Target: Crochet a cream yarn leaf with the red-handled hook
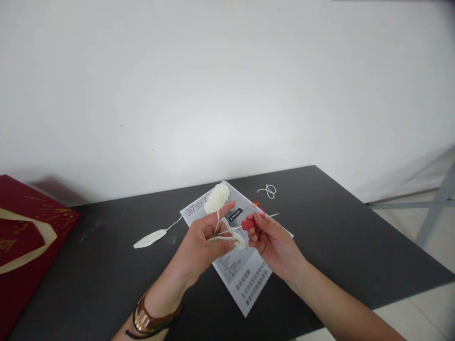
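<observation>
My left hand point(208, 237) pinches a small cream crochet piece point(240, 240), with a strand of yarn running up over its raised index finger. In my right hand point(272, 239) is a crochet hook point(248, 224) with a red grip, its thin metal shaft pointing left to the yarn at my left fingers. Just beyond my left hand, a ball of cream yarn point(216, 198) rests on a printed pattern sheet point(249, 284). The sheet lies on the dark table under both hands.
A finished-looking cream leaf-shaped piece point(150, 238) with a yarn tail lies on the left. A red gift bag point(31, 237) with a pale ribbon handle stands at the left edge. Small orange-red items point(259, 205) and a loose yarn loop point(269, 191) lie behind my right hand.
</observation>
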{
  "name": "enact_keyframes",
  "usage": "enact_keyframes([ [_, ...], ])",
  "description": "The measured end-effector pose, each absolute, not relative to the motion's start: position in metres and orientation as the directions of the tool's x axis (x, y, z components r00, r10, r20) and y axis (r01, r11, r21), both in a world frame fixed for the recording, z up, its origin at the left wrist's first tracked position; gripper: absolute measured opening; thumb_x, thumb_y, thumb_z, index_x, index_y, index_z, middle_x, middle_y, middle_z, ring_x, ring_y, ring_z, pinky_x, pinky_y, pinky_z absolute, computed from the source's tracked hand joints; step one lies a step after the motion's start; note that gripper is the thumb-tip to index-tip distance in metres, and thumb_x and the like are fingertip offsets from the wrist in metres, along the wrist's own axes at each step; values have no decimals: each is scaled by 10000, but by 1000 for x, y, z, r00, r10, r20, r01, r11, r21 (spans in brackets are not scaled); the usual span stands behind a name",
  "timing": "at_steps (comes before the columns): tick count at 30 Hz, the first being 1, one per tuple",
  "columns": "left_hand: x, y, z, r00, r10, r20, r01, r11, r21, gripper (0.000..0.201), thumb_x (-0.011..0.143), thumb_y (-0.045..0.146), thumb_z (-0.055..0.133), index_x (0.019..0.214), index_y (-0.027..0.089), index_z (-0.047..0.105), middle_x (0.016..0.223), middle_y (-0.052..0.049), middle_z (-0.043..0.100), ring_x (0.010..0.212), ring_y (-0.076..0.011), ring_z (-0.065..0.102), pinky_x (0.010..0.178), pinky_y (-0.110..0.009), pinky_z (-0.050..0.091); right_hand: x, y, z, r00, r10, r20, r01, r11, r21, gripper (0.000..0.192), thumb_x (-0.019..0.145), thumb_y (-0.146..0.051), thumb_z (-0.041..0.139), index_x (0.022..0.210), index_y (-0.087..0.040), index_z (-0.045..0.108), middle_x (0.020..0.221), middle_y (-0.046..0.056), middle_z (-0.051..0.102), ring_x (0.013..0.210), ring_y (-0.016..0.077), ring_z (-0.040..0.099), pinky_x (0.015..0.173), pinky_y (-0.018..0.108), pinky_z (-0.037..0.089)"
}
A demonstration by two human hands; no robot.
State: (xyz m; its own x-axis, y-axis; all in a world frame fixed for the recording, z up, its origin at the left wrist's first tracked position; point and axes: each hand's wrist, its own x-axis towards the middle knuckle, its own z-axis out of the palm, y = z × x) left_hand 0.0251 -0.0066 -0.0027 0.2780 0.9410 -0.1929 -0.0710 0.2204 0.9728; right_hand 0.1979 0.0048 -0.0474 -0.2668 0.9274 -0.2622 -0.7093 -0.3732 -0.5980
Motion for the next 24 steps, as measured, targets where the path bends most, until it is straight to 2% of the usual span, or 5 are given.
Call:
enact_keyframes([
  [5,28,-8,-1,221,963,-154,-12,161,987,768,687,158,738,1398,182,449,624,76,479,578,-76,411,572,-224,337,198,4,-42,-193,963,-188,-634,-269,-726,200,760,-323,747,789,-126,730,611,19,695,470,75,581,493,176,542],
  [10,33,-7,-7,146,966,-213,-102,229,968,832,698,170,750,1440,187,373,635,67,544,588,-83,474,594,-228,368,203,-9,-43,34,960,280,-160,281,-946,116,846,-232,643,865,-241,757,772,45,738,620,147,649,597,268,556],
  [15,32,-4,-11,225,934,-277,-410,348,843,729,684,122,779,1351,184,494,624,67,547,588,-77,508,662,-242,393,210,-18,-50,-231,655,720,150,755,-638,491,756,-41,667,1158,-324,673,990,67,752,860,235,686,737,362,551],
  [19,28,-3,-7,337,888,-314,-442,444,780,605,652,96,798,1225,158,613,626,50,557,600,-83,524,685,-250,390,209,-13,-47,-89,776,624,-80,619,-781,302,814,-96,639,1022,-290,740,919,60,742,773,194,683,689,326,558],
  [24,23,-6,-2,368,885,-285,-328,410,851,596,614,118,829,1180,193,659,626,59,535,597,-73,495,668,-231,365,202,1,-44,-189,975,119,-623,-25,-782,137,804,-338,704,805,-203,727,702,18,702,535,101,592,483,204,543],
])
